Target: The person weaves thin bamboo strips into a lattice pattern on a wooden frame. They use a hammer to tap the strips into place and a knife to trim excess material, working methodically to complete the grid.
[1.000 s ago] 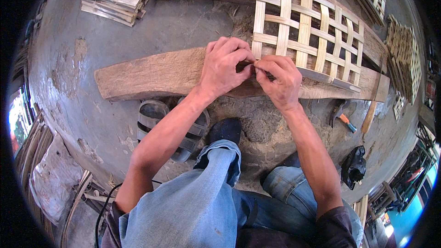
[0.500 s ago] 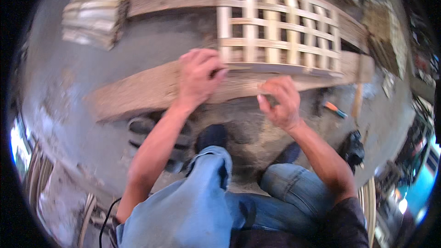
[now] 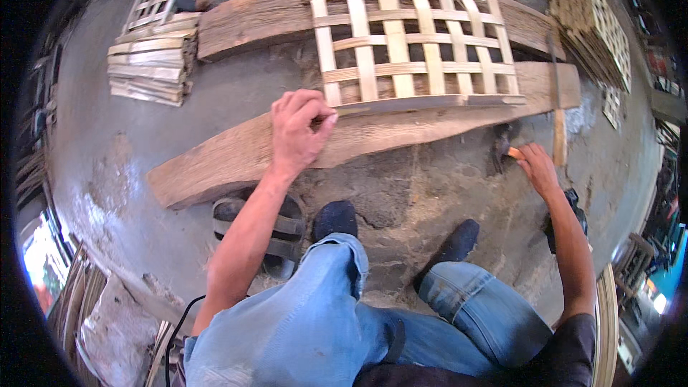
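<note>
A woven lattice panel [image 3: 395, 43] of pale bamboo-like strips rests across two thick wooden beams, the far beam [image 3: 251, 23] and the near beam [image 3: 222, 150]. At the panel's near left corner my left hand [image 3: 295, 129] is closed, thumb and fingertips pinched together. Whatever is between those fingers is too small or hidden to make out. Off to the right, over the floor, my right hand [image 3: 537, 166] grips the orange handle of a hammer [image 3: 502, 149]. Its dark head points away from my hand, close to the near beam.
A tool with a wooden handle [image 3: 560, 136] leans against the near beam at the right. Stacked strips [image 3: 152, 64] lie at the far left, stacked lattice panels [image 3: 591, 29] at the far right. Sandals [image 3: 287, 226] sit by my left foot, a black object [image 3: 573, 211] beside my right forearm.
My right hand has moved right and down from beside the panel's near edge and taken hold of the hammer. The left hand stays at the panel's corner. The whole view has shifted slightly.
</note>
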Motion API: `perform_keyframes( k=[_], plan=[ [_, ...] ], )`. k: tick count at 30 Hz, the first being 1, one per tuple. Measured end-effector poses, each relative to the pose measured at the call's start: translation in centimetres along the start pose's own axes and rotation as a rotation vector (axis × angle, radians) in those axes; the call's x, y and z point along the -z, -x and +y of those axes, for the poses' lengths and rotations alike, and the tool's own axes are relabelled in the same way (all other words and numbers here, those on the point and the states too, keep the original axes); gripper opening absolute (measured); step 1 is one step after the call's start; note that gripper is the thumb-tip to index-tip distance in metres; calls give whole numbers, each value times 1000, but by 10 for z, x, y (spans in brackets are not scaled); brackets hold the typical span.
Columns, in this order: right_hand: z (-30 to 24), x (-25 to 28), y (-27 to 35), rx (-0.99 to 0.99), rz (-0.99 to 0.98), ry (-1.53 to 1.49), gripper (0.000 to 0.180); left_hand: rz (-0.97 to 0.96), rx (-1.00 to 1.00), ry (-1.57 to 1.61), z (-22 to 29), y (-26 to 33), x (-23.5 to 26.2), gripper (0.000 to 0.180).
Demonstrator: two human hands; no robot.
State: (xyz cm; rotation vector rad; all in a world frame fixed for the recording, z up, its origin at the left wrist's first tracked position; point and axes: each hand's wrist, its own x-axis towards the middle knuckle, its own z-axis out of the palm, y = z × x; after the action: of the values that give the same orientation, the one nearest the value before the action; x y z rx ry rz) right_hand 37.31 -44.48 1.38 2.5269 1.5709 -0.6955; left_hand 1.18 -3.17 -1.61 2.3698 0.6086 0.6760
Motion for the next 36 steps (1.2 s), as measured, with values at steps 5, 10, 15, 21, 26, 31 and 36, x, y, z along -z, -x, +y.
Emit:
perform_keyframes(
  k=[5, 10, 15, 21, 26, 31, 36],
  plan=[
    [0, -13, 42, -71, 58, -118, 25, 1, 25, 10, 2, 3, 5, 10],
    [-58, -24, 81, -312, 162, -896, 33, -8, 28, 18, 3, 2, 6, 9],
    [-233, 39, -32, 76, 22, -621, 30, -12, 53, 12, 0, 4, 4, 10],
    [-308, 28, -91, 109, 142, -700, 24, 0, 20, 5, 2, 1, 4, 23],
    [-316, 23, -95, 47, 99, -658, 24, -7, 41, 6, 2, 3, 6, 21],
    [-314, 18, -94, 49, 148, -664, 25, -19, 55, 30, 4, 1, 6, 19],
    [-316, 19, -90, 71, 184, -686, 24, -33, 52, 30, 2, 2, 6, 18]
  ],
)
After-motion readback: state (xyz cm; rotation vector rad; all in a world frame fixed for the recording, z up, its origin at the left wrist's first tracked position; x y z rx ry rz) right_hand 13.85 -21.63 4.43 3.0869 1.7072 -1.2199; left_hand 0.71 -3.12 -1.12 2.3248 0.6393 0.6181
